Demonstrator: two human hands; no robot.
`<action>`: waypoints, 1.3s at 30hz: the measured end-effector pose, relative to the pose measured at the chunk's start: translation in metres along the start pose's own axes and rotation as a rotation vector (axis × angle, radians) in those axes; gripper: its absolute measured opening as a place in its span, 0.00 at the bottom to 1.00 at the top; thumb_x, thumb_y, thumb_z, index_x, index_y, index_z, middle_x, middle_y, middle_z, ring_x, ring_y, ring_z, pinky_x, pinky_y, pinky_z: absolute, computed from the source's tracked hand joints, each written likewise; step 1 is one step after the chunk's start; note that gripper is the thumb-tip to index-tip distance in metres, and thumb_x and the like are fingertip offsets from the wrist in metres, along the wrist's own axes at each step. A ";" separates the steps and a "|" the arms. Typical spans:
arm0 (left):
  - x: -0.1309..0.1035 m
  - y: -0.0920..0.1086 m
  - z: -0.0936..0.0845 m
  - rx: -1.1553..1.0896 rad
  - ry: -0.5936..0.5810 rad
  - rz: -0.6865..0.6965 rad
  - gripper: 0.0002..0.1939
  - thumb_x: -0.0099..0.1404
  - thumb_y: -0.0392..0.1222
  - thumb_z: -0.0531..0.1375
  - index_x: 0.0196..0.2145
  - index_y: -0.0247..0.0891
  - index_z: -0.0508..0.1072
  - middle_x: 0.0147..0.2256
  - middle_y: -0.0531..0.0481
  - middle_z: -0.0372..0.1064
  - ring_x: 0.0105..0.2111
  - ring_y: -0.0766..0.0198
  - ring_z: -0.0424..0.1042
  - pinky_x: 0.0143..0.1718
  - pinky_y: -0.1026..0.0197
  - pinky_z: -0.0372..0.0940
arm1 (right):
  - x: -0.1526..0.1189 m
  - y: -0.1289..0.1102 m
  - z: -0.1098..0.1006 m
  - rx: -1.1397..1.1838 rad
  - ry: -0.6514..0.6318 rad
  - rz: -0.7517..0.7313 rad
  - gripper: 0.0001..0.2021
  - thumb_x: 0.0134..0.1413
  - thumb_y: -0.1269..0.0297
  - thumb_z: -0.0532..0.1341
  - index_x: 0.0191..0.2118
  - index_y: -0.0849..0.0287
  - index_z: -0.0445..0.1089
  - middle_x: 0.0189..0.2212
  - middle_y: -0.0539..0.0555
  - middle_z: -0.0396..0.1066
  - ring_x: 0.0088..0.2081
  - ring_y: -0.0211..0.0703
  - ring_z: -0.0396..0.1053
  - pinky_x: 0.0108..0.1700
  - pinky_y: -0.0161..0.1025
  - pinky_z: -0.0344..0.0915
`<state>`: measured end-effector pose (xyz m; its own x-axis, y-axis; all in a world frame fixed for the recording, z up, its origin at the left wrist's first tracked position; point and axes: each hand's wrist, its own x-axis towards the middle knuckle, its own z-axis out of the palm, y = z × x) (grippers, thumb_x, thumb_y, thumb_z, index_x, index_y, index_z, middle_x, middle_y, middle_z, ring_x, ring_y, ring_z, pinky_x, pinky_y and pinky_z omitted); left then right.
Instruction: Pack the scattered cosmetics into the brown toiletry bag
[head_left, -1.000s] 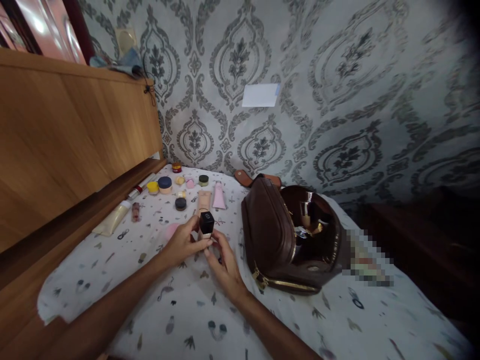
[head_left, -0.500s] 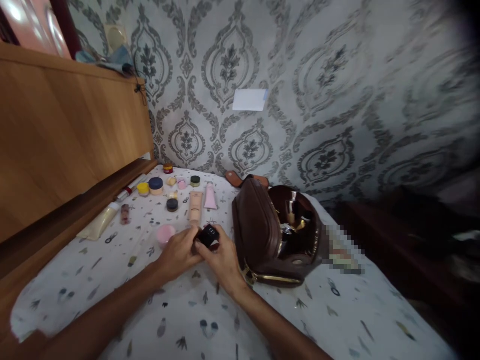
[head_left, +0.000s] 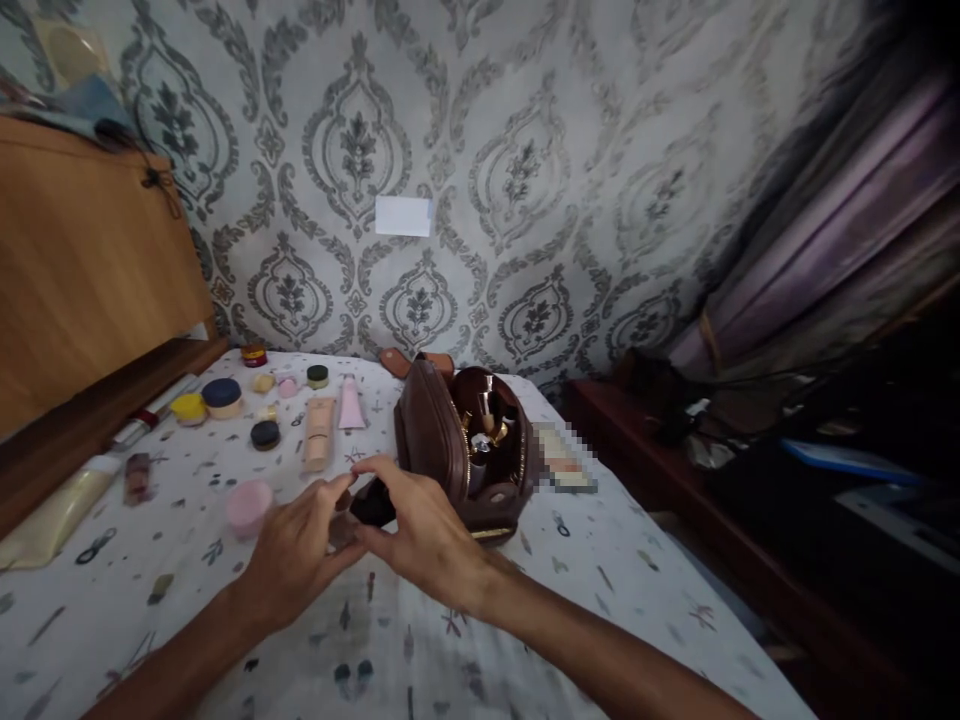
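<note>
Both my hands meet above the patterned white cloth, left of the brown bag (head_left: 431,430). My right hand (head_left: 424,530) grips a small black item (head_left: 373,503) between thumb and fingers. Against its left side, my left hand (head_left: 300,545) pinches the same item at what looks like a clear or brownish end, partly hidden by fingers. Just left of my left hand lies a round pink container (head_left: 249,507). Behind the hands are a beige tube (head_left: 319,434) and a pink tube (head_left: 350,403). The bag is unzipped, with several shiny cosmetics inside.
Several jars stand at the back left, among them a navy-lidded one (head_left: 222,397) and a yellow one (head_left: 188,408). A cream tube (head_left: 60,510) lies at the left edge. Wooden furniture (head_left: 97,260) borders the left; a patterned wall rises behind.
The view has turned right, so the bag and jars appear farther left. Both hands remain on the black item, which is now tilted and more covered by my right fingers.
</note>
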<state>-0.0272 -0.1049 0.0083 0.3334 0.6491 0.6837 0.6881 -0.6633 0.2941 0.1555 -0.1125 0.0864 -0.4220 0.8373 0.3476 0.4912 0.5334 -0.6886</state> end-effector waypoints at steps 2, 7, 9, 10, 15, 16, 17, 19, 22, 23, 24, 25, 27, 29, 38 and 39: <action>0.010 0.011 -0.004 -0.017 0.002 -0.029 0.26 0.64 0.54 0.60 0.55 0.45 0.60 0.39 0.47 0.76 0.35 0.53 0.77 0.32 0.57 0.69 | -0.002 -0.008 -0.019 0.044 -0.010 0.005 0.17 0.52 0.68 0.65 0.49 0.53 0.68 0.30 0.46 0.74 0.30 0.40 0.70 0.33 0.34 0.64; 0.033 0.037 -0.013 -0.254 -0.002 -0.203 0.32 0.62 0.58 0.61 0.58 0.45 0.55 0.42 0.46 0.74 0.28 0.60 0.72 0.25 0.60 0.66 | -0.008 -0.026 -0.087 0.205 0.107 0.026 0.17 0.49 0.63 0.68 0.47 0.53 0.72 0.27 0.46 0.70 0.26 0.38 0.67 0.26 0.32 0.63; 0.037 0.048 -0.012 -0.368 -0.096 -0.249 0.23 0.66 0.53 0.58 0.55 0.45 0.59 0.38 0.48 0.74 0.26 0.63 0.70 0.21 0.63 0.62 | -0.012 -0.030 -0.120 0.171 0.218 -0.006 0.18 0.46 0.62 0.70 0.45 0.54 0.73 0.29 0.47 0.71 0.28 0.38 0.68 0.27 0.33 0.64; 0.038 0.054 -0.010 -0.400 -0.159 -0.239 0.18 0.67 0.51 0.56 0.52 0.45 0.62 0.36 0.50 0.74 0.25 0.64 0.69 0.21 0.64 0.62 | -0.015 -0.031 -0.135 0.134 0.266 -0.025 0.18 0.46 0.61 0.70 0.45 0.55 0.73 0.29 0.47 0.72 0.28 0.37 0.69 0.28 0.33 0.65; 0.042 0.086 0.014 -0.393 -0.460 0.002 0.22 0.70 0.44 0.53 0.59 0.43 0.59 0.33 0.51 0.75 0.30 0.61 0.74 0.32 0.60 0.65 | -0.027 -0.026 -0.180 -0.105 0.342 -0.026 0.20 0.46 0.59 0.71 0.47 0.57 0.72 0.31 0.47 0.72 0.27 0.34 0.67 0.29 0.32 0.63; 0.044 0.091 0.019 -0.372 -0.524 0.009 0.26 0.70 0.44 0.52 0.63 0.42 0.54 0.34 0.51 0.75 0.30 0.60 0.74 0.33 0.59 0.65 | -0.029 -0.023 -0.182 -0.151 0.337 -0.014 0.20 0.47 0.59 0.70 0.47 0.57 0.72 0.31 0.47 0.72 0.27 0.35 0.68 0.28 0.31 0.63; 0.047 0.097 0.025 -0.354 -0.582 -0.002 0.29 0.70 0.44 0.52 0.66 0.40 0.49 0.34 0.50 0.75 0.30 0.60 0.74 0.33 0.59 0.65 | -0.030 -0.021 -0.183 -0.196 0.328 0.001 0.20 0.48 0.59 0.70 0.47 0.58 0.71 0.31 0.48 0.72 0.27 0.35 0.68 0.28 0.31 0.63; 0.054 0.105 0.035 -0.338 -0.684 -0.057 0.35 0.69 0.44 0.52 0.68 0.37 0.40 0.34 0.50 0.76 0.29 0.60 0.73 0.33 0.58 0.65 | -0.032 -0.017 -0.181 -0.275 0.294 0.034 0.19 0.51 0.59 0.68 0.48 0.58 0.70 0.31 0.49 0.73 0.28 0.37 0.69 0.27 0.31 0.63; 0.058 0.112 0.045 -0.403 -0.766 -0.136 0.37 0.68 0.42 0.53 0.68 0.35 0.38 0.35 0.51 0.75 0.31 0.59 0.73 0.36 0.57 0.66 | -0.033 -0.009 -0.178 -0.373 0.213 0.064 0.17 0.55 0.58 0.64 0.49 0.58 0.69 0.30 0.49 0.74 0.28 0.38 0.69 0.27 0.31 0.63; 0.057 0.112 0.048 -0.430 -0.782 -0.149 0.36 0.67 0.41 0.54 0.67 0.37 0.40 0.36 0.51 0.75 0.32 0.59 0.73 0.37 0.57 0.67 | -0.032 -0.007 -0.177 -0.399 0.183 0.062 0.16 0.55 0.58 0.64 0.48 0.57 0.69 0.30 0.49 0.74 0.28 0.38 0.69 0.27 0.32 0.63; 0.055 0.112 0.049 -0.443 -0.787 -0.150 0.34 0.67 0.40 0.54 0.66 0.38 0.43 0.37 0.51 0.75 0.33 0.59 0.74 0.38 0.56 0.67 | -0.031 -0.004 -0.177 -0.421 0.152 0.058 0.15 0.56 0.58 0.63 0.48 0.57 0.69 0.30 0.49 0.74 0.28 0.38 0.70 0.28 0.32 0.63; 0.052 0.110 0.051 -0.437 -0.782 -0.135 0.33 0.66 0.39 0.54 0.65 0.39 0.44 0.39 0.50 0.75 0.35 0.58 0.74 0.40 0.55 0.68 | -0.029 0.000 -0.177 -0.439 0.121 0.055 0.15 0.56 0.58 0.63 0.47 0.57 0.68 0.31 0.50 0.75 0.29 0.38 0.70 0.29 0.32 0.63; 0.045 0.106 0.054 -0.380 -0.739 -0.055 0.34 0.65 0.36 0.54 0.65 0.42 0.44 0.44 0.47 0.74 0.41 0.55 0.75 0.42 0.52 0.69 | -0.026 0.007 -0.176 -0.460 0.054 0.056 0.14 0.57 0.58 0.63 0.46 0.58 0.68 0.32 0.51 0.75 0.30 0.39 0.71 0.30 0.33 0.63; 0.038 0.101 0.057 -0.315 -0.664 0.037 0.36 0.65 0.33 0.53 0.66 0.43 0.41 0.49 0.43 0.72 0.45 0.53 0.74 0.44 0.49 0.70 | -0.022 0.016 -0.174 -0.471 -0.017 0.068 0.13 0.58 0.58 0.62 0.46 0.57 0.67 0.33 0.51 0.75 0.30 0.39 0.71 0.31 0.33 0.63; 0.028 0.095 0.076 -0.209 -0.452 0.183 0.35 0.67 0.34 0.50 0.68 0.39 0.40 0.42 0.44 0.77 0.38 0.56 0.78 0.37 0.55 0.74 | -0.007 0.050 -0.158 -0.488 -0.324 0.043 0.11 0.57 0.71 0.63 0.46 0.56 0.66 0.38 0.52 0.74 0.38 0.42 0.71 0.36 0.35 0.60; 0.028 0.095 0.076 -0.203 -0.441 0.187 0.34 0.68 0.35 0.49 0.68 0.39 0.40 0.41 0.45 0.77 0.37 0.57 0.78 0.37 0.56 0.74 | -0.005 0.052 -0.156 -0.502 -0.346 0.046 0.12 0.57 0.72 0.63 0.46 0.57 0.66 0.38 0.52 0.74 0.38 0.43 0.71 0.35 0.35 0.59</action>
<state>0.0968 -0.1213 0.0049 0.7087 0.5786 0.4038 0.4664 -0.8136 0.3471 0.3021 -0.0708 0.1482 -0.5735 0.8182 0.0398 0.7784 0.5595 -0.2848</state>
